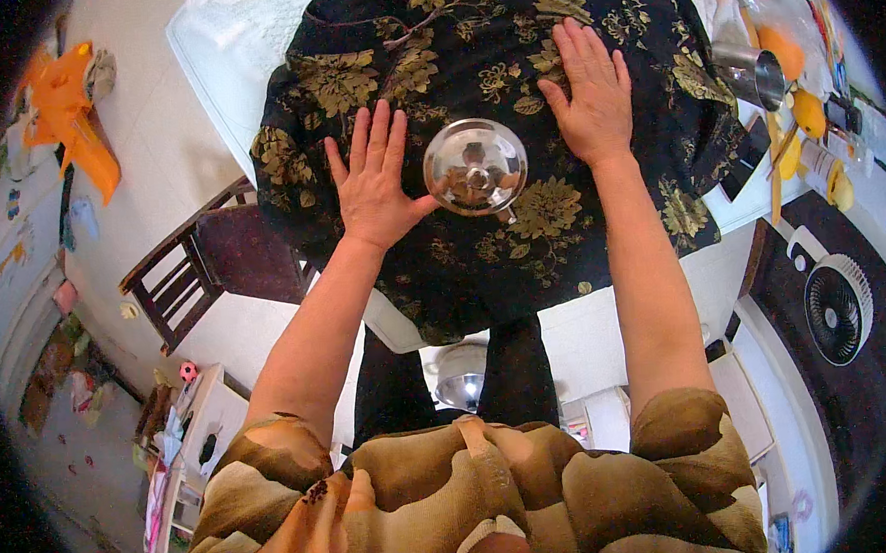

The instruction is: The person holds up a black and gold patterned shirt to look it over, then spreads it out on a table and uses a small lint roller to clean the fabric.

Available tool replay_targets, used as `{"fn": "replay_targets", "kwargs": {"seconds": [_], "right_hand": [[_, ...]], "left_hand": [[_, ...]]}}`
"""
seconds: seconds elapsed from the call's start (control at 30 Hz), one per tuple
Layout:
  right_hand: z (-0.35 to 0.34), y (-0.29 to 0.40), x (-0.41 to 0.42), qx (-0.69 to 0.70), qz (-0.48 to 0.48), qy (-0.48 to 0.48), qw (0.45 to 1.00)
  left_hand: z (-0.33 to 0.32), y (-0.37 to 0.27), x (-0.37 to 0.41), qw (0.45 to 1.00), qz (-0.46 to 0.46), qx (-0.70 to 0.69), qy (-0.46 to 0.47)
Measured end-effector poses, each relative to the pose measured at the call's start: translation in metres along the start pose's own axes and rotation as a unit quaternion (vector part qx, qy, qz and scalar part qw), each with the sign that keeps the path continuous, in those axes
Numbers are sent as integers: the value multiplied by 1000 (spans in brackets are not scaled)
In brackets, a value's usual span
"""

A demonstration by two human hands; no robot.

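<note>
A black garment with gold flower patterns (472, 267) lies spread over a table with a pale cover (214, 71). My left hand (378, 178) rests on the cloth with fingers apart, its thumb close to the left side of a shiny rounded metal vessel with a lid (475, 168); whether they touch I cannot tell. That vessel stands on the garment, between my hands. My right hand (591, 100) lies flat on the cloth farther up and to the right, fingers slightly spread, holding nothing. The garment hangs over the near table edge.
At the right of the table are a metal cup (752, 76), orange and yellow items (809, 113) and a dark flat object (749, 159). A white fan (839, 312) is at the lower right. A dark wooden chair (246, 253) stands left, near an orange object (74, 115).
</note>
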State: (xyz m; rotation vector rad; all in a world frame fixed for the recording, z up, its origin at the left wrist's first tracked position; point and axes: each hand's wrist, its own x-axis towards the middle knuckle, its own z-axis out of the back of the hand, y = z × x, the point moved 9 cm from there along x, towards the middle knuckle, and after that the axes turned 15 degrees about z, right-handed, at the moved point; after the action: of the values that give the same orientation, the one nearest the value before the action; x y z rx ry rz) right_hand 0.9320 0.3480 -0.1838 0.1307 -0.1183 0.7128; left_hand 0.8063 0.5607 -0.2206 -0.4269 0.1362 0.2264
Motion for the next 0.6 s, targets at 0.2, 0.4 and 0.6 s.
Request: {"fn": "replay_targets", "kwargs": {"seconds": [0.2, 0.4, 0.6], "right_hand": [[-4, -3, 2, -9, 11, -4, 1000], [-5, -3, 0, -18, 26, -21, 999], [-9, -16, 1, 88, 59, -24, 994]], "left_hand": [[0, 3, -2, 1000, -2, -23, 3], [5, 4, -2, 999, -3, -41, -5], [7, 3, 0, 998, -40, -48, -30]]}}
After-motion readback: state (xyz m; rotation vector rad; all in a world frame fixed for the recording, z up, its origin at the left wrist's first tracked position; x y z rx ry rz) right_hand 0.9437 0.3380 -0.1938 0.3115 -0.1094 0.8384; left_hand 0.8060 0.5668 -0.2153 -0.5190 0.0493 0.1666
